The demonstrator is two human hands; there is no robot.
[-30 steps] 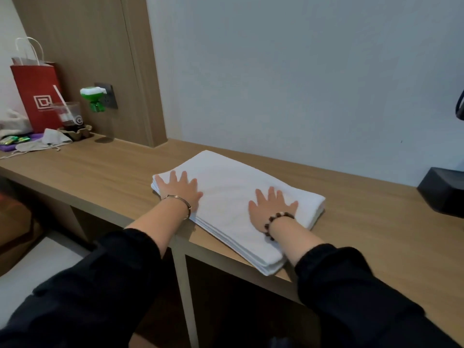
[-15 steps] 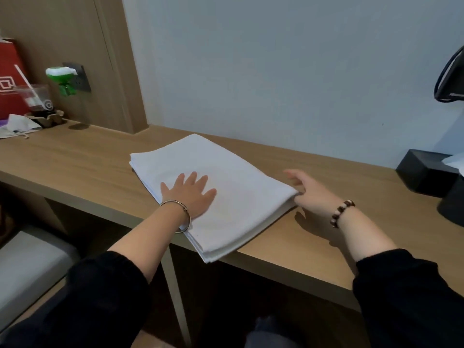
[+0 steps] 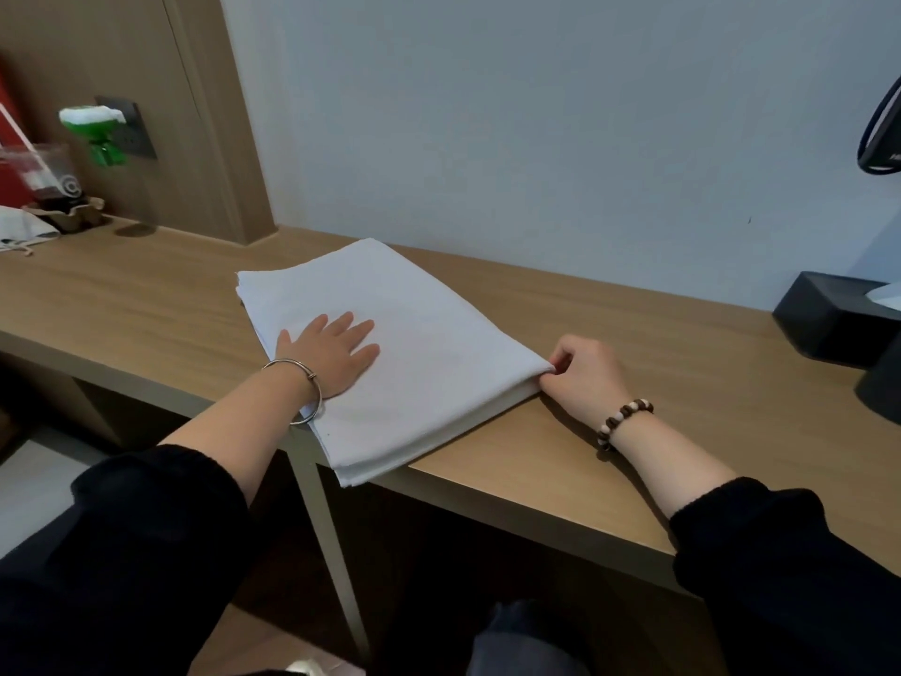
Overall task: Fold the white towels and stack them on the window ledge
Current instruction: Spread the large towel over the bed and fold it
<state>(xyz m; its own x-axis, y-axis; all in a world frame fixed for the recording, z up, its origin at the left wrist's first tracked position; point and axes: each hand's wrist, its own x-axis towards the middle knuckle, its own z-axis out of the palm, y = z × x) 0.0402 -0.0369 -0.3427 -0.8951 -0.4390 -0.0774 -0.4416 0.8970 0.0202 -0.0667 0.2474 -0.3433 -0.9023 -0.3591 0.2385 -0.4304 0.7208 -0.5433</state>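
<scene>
A folded white towel (image 3: 429, 344) lies flat on the wooden ledge (image 3: 634, 344), its near corner hanging a little over the front edge. My left hand (image 3: 331, 353) presses flat on the towel's left half, fingers straight and spread. At the towel's right corner my right hand (image 3: 585, 378) pinches the folded edge, fingers curled against the layers. Both wrists wear bracelets, and both sleeves are black.
At the ledge's right end stand a black box (image 3: 829, 314) and another dark object (image 3: 882, 383). A plastic cup (image 3: 44, 178), a red bag (image 3: 9, 153) and a green plug-in device (image 3: 95, 134) on a wall socket crowd the far left. A metal leg (image 3: 331, 539) supports the ledge.
My right hand left the top of the towel, moved to its right corner and curled onto the edge. My left hand slid rightward along the towel. The camera shifted right.
</scene>
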